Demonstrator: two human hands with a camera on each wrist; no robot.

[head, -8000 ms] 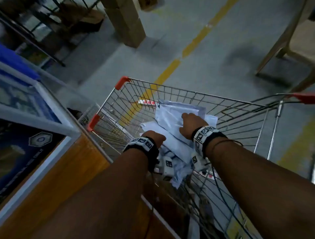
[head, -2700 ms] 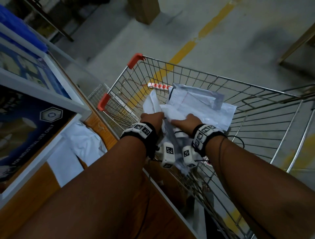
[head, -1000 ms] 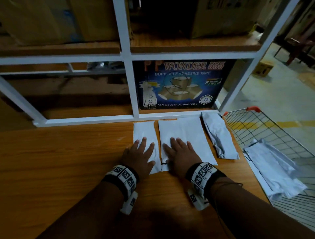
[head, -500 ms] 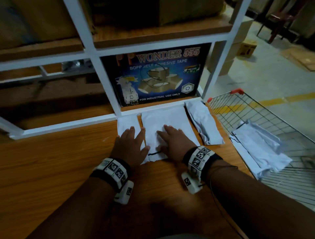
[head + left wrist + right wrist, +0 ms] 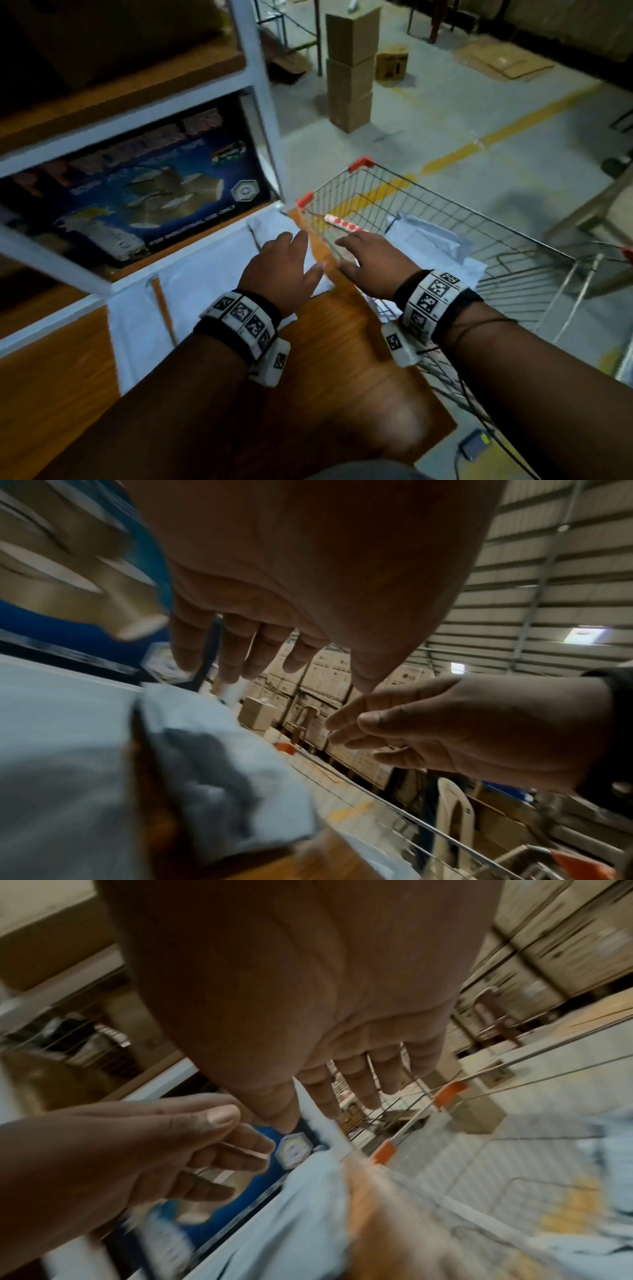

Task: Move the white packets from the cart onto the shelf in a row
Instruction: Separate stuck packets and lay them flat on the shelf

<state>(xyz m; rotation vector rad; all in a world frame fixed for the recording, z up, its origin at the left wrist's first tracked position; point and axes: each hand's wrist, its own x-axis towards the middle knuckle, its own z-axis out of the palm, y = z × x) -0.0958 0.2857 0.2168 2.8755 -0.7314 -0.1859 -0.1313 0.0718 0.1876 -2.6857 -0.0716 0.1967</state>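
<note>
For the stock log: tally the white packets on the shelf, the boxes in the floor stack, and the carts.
White packets on the shelf: 3
Cardboard boxes in the stack: 3
Cart: 1
Total: 7

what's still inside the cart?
White packets lie in the cart, with a white strip with red dots near its front. The right hand hides whatever lies below it.

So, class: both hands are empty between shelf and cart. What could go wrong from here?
1. The right-most packet lies near the shelf edge under the left hand; a brush might push it off.
2. The right hand may catch the cart wires while reaching for the packets in the cart.
</note>
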